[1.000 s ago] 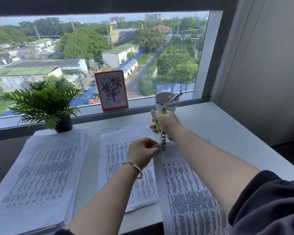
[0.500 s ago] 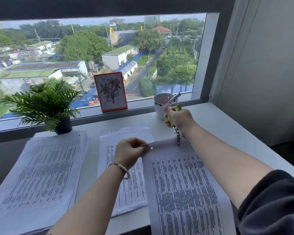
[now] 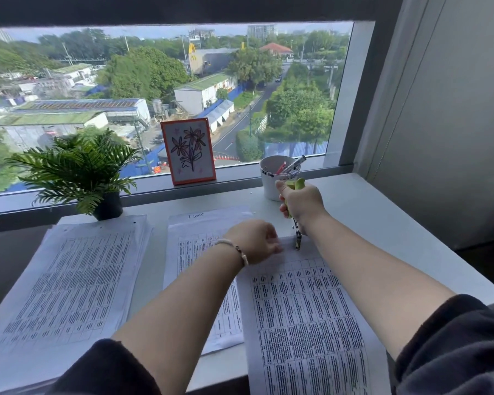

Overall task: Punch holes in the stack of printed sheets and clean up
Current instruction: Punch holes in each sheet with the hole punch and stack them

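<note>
A printed sheet (image 3: 303,317) lies in front of me on the white desk (image 3: 380,212), hanging over its near edge. My right hand (image 3: 301,205) grips a green-handled hole punch (image 3: 296,233) held upright, its metal jaws on the sheet's top edge. My left hand (image 3: 254,240), with a bracelet at the wrist, pinches that top edge just left of the punch. A second stack of printed sheets (image 3: 200,252) lies in the middle, partly under my left arm. A thick stack (image 3: 66,283) sits at the left.
A white cup (image 3: 271,181) with pens stands just beyond my right hand. A potted fern (image 3: 77,169) and a framed flower drawing (image 3: 188,151) stand by the window ledge. The grey wall closes the desk's right side. Small paper dots lie near the cup.
The right hand with the punch has moved right along the sheet's top edge, then back down onto it. The left hand followed to the right, still on the edge. The sheet shifted slightly.
</note>
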`<state>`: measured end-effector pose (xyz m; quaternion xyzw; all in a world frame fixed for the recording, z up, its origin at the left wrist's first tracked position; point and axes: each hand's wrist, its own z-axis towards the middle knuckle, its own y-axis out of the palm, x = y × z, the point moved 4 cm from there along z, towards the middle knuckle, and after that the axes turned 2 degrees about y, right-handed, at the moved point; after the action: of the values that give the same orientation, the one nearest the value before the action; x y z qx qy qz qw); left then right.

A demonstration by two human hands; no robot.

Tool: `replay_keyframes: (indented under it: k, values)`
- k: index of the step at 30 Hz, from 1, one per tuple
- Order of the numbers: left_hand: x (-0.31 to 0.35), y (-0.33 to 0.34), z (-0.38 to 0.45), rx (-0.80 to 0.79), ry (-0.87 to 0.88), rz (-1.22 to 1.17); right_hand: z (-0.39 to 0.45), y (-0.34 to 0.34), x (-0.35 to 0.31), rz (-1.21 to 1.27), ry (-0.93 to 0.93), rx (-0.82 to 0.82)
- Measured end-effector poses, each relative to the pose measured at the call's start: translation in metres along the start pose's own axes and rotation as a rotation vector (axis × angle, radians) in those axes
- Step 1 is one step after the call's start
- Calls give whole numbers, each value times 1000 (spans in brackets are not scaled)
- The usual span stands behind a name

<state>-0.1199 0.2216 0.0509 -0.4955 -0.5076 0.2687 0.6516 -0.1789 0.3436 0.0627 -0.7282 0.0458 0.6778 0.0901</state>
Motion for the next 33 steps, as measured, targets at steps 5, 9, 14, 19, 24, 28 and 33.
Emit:
replay_keyframes:
  k: [5,9,14,19,24,28,33]
  values:
    - [10,12,9,-41,-39,37,0,-1,2,-34,-13,30]
    - [15,16,5,-7,-5,103,0,-4,9,-47,-1,55]
    - [15,18,4,39,-10,127,1,-6,13,-54,14,83]
    - [8,20,6,11,-43,65,-1,-3,11,34,36,52]
    - [8,21,5,10,-44,31,-7,-1,7,35,38,-49]
    - [6,21,4,34,-47,-8,-8,-1,8,54,61,-65]
    - [5,21,3,21,-47,-25,-7,0,13,18,172,-153]
